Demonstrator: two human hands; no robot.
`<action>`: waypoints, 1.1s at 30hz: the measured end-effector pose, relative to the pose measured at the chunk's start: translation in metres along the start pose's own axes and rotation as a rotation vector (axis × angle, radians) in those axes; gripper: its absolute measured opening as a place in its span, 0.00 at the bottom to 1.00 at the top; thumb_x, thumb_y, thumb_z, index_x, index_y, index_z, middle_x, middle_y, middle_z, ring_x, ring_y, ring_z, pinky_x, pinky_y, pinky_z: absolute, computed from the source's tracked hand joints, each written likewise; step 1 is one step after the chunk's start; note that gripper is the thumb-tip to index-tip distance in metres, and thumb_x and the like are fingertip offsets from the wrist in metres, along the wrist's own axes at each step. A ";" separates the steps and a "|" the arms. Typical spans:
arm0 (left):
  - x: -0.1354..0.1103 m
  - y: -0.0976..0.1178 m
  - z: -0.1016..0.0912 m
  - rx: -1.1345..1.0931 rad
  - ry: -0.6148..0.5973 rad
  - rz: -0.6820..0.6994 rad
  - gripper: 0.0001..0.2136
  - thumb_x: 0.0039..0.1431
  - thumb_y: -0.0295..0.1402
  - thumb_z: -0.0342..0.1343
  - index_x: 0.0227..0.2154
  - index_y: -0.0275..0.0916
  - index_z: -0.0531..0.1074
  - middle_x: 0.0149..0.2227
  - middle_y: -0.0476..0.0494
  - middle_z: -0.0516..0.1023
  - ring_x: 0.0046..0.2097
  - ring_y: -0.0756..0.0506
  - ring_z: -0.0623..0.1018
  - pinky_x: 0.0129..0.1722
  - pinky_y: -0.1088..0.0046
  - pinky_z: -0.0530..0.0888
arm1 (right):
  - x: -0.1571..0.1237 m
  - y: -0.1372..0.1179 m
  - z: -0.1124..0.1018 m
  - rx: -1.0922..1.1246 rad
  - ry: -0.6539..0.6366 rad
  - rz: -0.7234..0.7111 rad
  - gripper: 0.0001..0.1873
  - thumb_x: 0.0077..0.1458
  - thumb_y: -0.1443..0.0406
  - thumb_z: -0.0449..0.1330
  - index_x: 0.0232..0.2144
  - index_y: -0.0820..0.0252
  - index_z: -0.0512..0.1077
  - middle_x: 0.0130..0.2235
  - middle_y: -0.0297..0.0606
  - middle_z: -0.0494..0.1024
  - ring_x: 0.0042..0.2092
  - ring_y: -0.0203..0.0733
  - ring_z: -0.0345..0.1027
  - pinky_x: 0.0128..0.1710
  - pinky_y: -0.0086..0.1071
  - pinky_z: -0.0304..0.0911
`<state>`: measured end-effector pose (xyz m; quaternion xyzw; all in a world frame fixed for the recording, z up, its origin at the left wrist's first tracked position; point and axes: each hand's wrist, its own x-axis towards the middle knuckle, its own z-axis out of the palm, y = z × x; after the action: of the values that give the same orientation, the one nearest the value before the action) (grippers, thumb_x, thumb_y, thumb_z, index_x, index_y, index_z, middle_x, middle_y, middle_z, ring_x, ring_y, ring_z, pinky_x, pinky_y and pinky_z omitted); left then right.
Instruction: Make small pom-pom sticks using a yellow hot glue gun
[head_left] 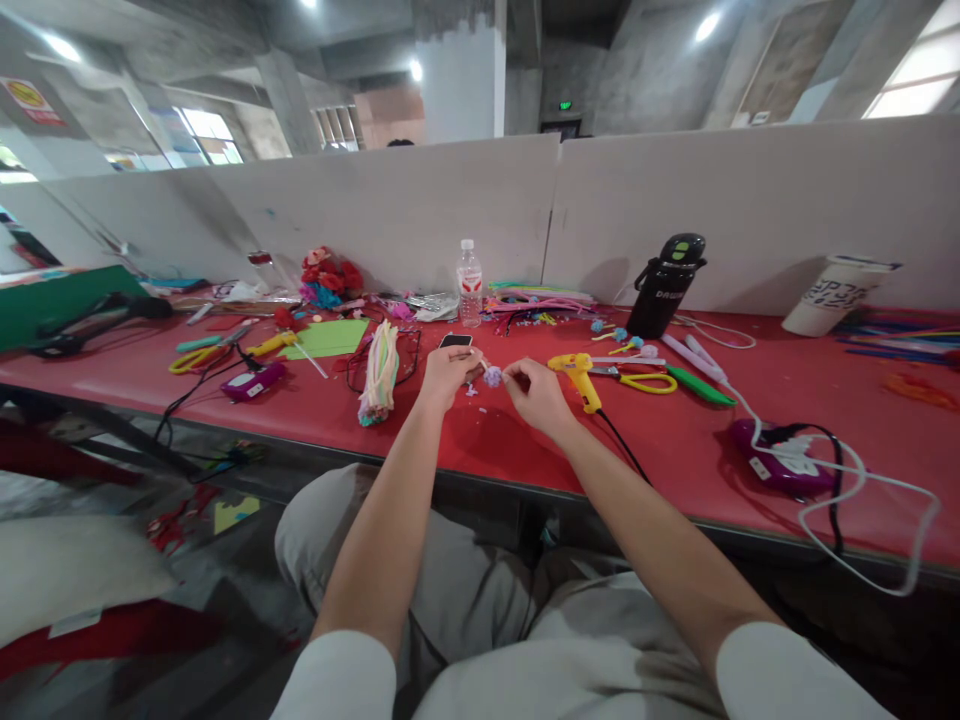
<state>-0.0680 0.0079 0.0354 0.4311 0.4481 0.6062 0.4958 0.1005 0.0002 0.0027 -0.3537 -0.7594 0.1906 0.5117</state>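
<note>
A small lilac fluffy flower (492,377) is held just above the red table, between my two hands. My left hand (450,374) is closed on its pale stem, from the left side. On the other side, the fingertips of my right hand (537,394) pinch at the flower's edge; whether a separate piece is between them is too small to tell. A few lilac scraps (472,391) lie under the flower. Behind my left hand a dark phone (455,341) lies flat. Just right of my right hand rests a yellow glue gun (576,377).
A bundle of pale pipe cleaners (381,370) lies left of my hands. Upright at the back stand a water bottle (469,285) and a black flask (666,287). Yellow-handled scissors (646,382) and a green-handled tool (700,386) lie right. Cords run from a purple power strip (780,462).
</note>
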 end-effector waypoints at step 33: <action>-0.017 0.025 -0.023 0.326 -0.207 -0.022 0.12 0.39 0.32 0.71 0.29 0.33 0.79 0.27 0.39 0.79 0.30 0.46 0.78 0.35 0.69 0.74 | 0.000 -0.010 -0.008 -0.024 -0.069 -0.119 0.09 0.62 0.62 0.52 0.31 0.58 0.68 0.33 0.39 0.71 0.34 0.39 0.63 0.35 0.33 0.59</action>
<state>-0.0931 -0.0138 0.0537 0.5607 0.4918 0.4726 0.4695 0.1043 -0.0075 0.0122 -0.3074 -0.7985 0.1626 0.4914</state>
